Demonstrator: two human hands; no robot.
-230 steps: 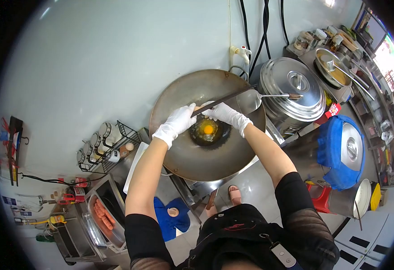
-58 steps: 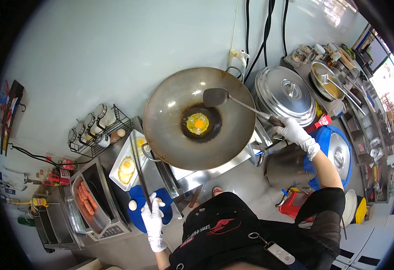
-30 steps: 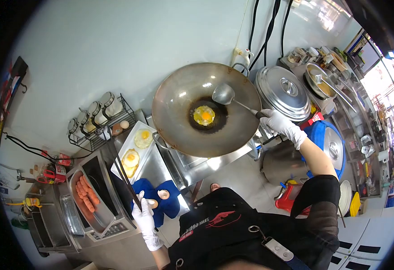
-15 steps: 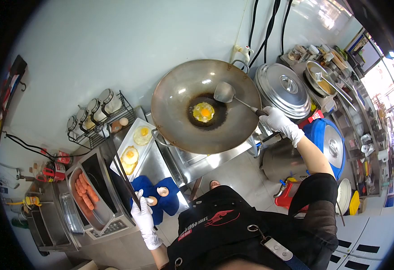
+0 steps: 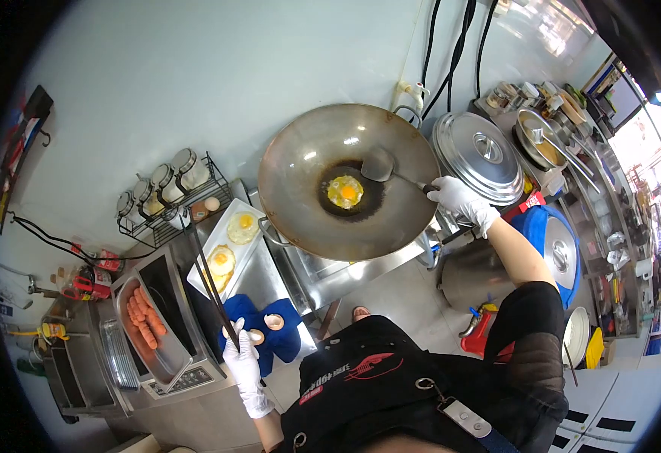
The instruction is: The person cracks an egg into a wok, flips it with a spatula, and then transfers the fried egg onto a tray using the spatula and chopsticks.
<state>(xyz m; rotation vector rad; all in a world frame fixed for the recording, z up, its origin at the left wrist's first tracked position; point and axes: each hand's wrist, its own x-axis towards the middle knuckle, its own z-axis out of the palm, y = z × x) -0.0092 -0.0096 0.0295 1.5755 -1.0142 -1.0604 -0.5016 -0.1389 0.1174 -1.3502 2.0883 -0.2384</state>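
Observation:
An egg with a whole yellow yolk (image 5: 345,192) lies frying at the bottom of a wide wok (image 5: 293,162). My gloved right hand (image 5: 462,204) is closed round the handle of a wok spatula (image 5: 378,164), whose blade rests in the wok just to the right of the egg. My gloved left hand (image 5: 244,370) grips a pair of long dark chopsticks (image 5: 213,285) pointing up and left. Their tips reach past a white rectangular plate (image 5: 208,245) holding two fried eggs (image 5: 222,260). Cracked eggshells (image 5: 273,322) sit on a blue cloth (image 5: 281,347) beside this hand.
At left, a metal tray (image 5: 172,362) holds several sausages (image 5: 144,317). A wire rack (image 5: 187,198) with jars stands behind the plate. Right of the wok are a large metal lid (image 5: 466,155), a pan with a ladle (image 5: 538,140) and a blue-rimmed pot (image 5: 561,257).
The spatula blade has shifted slightly and turned beside the egg, with my right hand moving a little left relative to the wok. My left hand keeps hold of the chopsticks.

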